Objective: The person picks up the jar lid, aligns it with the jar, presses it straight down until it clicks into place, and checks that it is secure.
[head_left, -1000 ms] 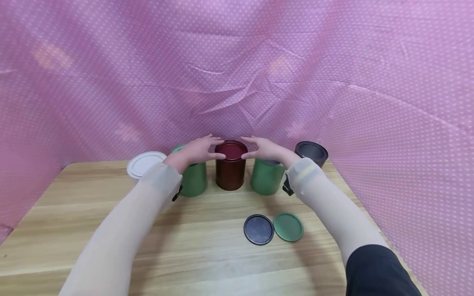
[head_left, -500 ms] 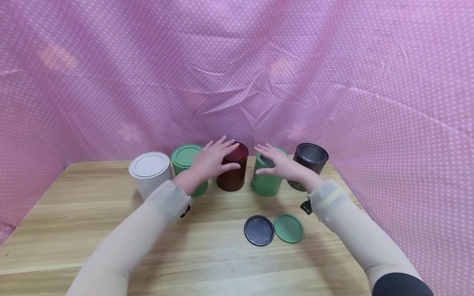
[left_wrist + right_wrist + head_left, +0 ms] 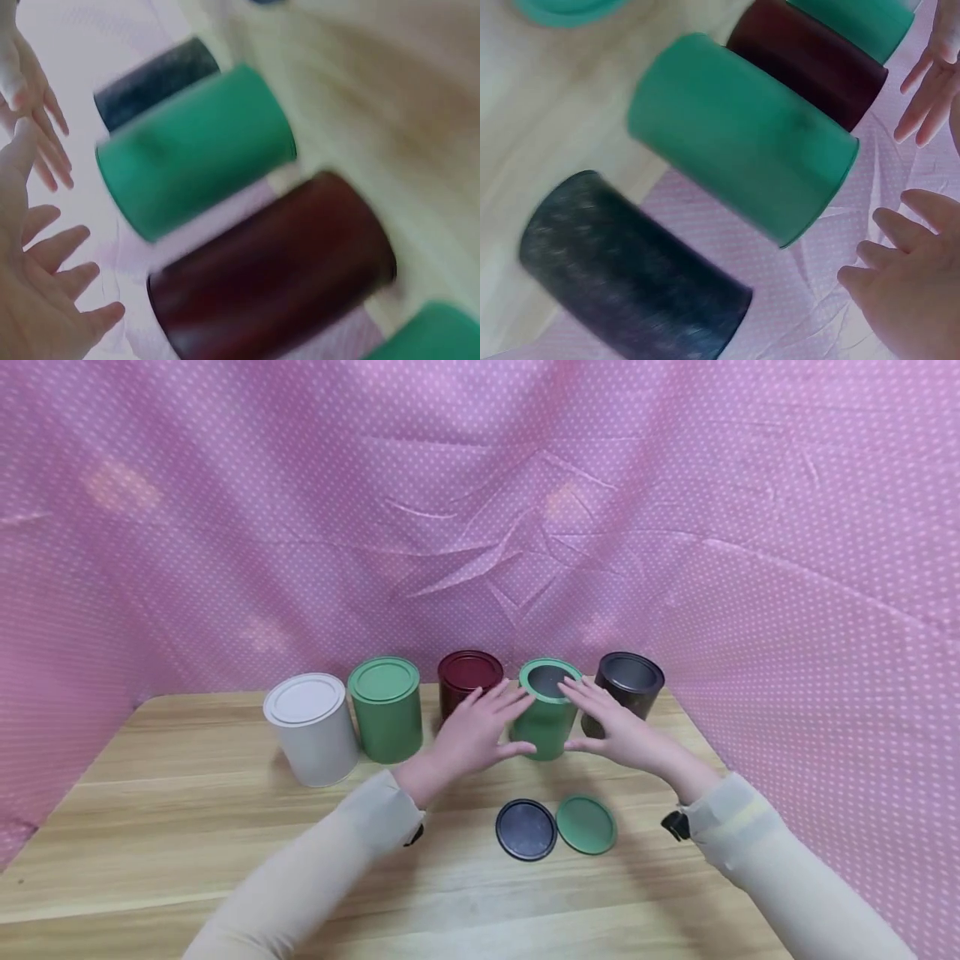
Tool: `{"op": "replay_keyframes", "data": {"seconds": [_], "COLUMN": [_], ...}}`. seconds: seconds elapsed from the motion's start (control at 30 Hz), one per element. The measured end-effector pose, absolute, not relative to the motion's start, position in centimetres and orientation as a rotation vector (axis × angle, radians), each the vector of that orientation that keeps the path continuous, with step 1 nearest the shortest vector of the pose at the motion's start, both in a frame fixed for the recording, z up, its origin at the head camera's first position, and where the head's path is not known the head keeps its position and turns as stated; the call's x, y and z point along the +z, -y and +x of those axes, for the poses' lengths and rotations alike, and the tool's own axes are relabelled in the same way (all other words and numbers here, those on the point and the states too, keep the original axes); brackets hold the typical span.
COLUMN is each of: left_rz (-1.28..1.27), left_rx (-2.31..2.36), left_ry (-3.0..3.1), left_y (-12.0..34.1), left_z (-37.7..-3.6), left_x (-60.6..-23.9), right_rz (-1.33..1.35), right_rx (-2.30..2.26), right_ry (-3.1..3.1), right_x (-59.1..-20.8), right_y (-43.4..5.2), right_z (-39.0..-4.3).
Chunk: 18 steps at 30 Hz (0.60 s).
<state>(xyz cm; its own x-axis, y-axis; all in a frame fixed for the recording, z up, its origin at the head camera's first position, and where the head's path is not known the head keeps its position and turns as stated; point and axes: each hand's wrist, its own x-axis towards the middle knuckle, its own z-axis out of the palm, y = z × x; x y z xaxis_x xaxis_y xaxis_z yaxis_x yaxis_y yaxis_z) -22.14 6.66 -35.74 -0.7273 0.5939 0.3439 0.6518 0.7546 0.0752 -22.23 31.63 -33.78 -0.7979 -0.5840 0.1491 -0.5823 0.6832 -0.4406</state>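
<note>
My left hand (image 3: 476, 733) hovers in front of the dark red can (image 3: 470, 672), fingers spread and holding nothing. Facing it, my right hand (image 3: 626, 735) has its fingers extended towards the open-topped green can (image 3: 545, 727), whose inside looks dark grey. Both hands stand on either side of that green can's front in the head view. In the left wrist view, the left fingers (image 3: 64, 251) are apart from the green can (image 3: 196, 150) and the red can (image 3: 274, 274). The right wrist view shows the right hand (image 3: 919, 277) beyond the top end of the green can (image 3: 742, 139).
A black open can (image 3: 630, 681) stands at the right end of the row. To the left are a lidded green can (image 3: 386, 714) and a lidded white can (image 3: 315, 735). A black lid (image 3: 526, 830) and a green lid (image 3: 586, 824) lie on the wooden table (image 3: 187, 827). Pink dotted cloth (image 3: 480, 527) hangs behind.
Both hands have drawn back from above the red can and moved right, the left crossing towards the open green can. The cans and lids have stayed in place.
</note>
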Motion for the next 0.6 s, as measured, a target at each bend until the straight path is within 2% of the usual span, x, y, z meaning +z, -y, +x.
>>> {"op": "replay_keyframes", "data": {"seconds": [0.4, 0.6], "left_rz": [-0.976, -0.994], "left_rx": [-0.298, -0.291], "left_ry": [2.782, 2.863], "left_y": [-10.6, -11.8], "left_z": [-19.8, -19.0], "left_x": [-40.0, -41.3], "right_rz": [-0.963, -1.043], "right_rx": [-0.791, -0.794], "right_ry": [-2.883, -2.893], "right_x": [-37.3, -39.4], "right_y": [-35.4, -36.5], "right_z": [-18.9, -18.0]}}
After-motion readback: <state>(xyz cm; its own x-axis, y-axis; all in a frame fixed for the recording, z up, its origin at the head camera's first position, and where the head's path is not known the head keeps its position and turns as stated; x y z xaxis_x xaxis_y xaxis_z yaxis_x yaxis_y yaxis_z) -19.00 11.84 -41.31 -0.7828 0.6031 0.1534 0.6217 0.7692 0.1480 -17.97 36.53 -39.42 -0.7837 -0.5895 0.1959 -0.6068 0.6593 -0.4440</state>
